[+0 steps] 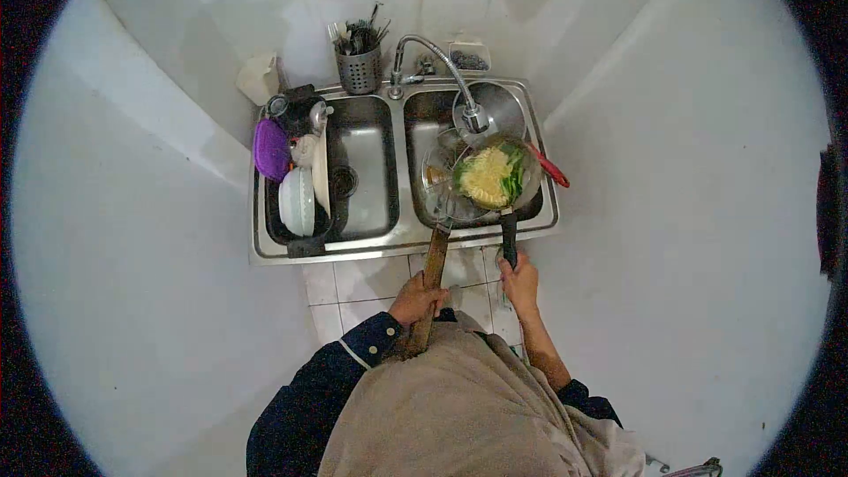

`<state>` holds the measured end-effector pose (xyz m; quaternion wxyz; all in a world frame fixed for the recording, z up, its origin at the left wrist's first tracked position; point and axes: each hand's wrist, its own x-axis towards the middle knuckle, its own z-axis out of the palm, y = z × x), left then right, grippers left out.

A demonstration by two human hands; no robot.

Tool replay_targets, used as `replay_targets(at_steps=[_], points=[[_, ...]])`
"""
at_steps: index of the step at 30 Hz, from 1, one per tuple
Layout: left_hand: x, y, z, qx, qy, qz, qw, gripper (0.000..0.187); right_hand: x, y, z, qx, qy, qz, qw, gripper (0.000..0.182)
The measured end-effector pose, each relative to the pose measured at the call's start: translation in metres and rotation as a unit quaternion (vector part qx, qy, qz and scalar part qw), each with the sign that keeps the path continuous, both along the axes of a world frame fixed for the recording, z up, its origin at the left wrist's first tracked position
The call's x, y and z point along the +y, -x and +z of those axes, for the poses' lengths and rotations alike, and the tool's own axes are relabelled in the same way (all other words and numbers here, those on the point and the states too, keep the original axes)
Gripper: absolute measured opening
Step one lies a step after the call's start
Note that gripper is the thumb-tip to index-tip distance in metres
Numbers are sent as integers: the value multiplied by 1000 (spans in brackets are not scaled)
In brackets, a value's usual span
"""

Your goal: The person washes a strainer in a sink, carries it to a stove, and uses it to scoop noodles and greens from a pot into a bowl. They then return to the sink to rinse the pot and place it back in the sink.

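My right hand (521, 281) is closed around the black handle (509, 238) of a strainer (530, 175), which hangs over the right sink basin. A block of pale yellow noodles (485, 178) and green leaves (516, 170) lie in it. My left hand (419, 300) grips the long wooden handle (434, 258) of a round metal pan (436, 199) beside the strainer. The strainer overlaps the pan, so part of the pan is hidden and its contents are hard to make out.
A flexible faucet (475, 113) arches over a metal bowl (508, 110) in the right basin. A red handle (555, 170) sticks out over the right rim. Dishes, including a white bowl (298, 203) and a purple item (271, 150), crowd a rack at left. A cutlery holder (359, 72) stands behind.
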<state>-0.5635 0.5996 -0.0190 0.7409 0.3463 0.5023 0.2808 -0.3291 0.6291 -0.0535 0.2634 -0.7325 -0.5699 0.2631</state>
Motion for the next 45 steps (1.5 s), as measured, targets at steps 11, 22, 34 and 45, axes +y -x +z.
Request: replay_targets(at_steps=[11,22,34,45], points=[[-18,14,10,-1,-5,36,999,23,-11,16,4,-162,-18,72,984,30],[-24,23,-11,-4,-10,36,999,20,-8,22,-12,-242,-33,97,965,20],[-34,44,-50,-113,17,79,990,21,-5,35,-3,-319,-110,99,936,33],[-35,52,-25,-112,-16,40,993,21,-7,35,-11,-296,-127,125,938,37]])
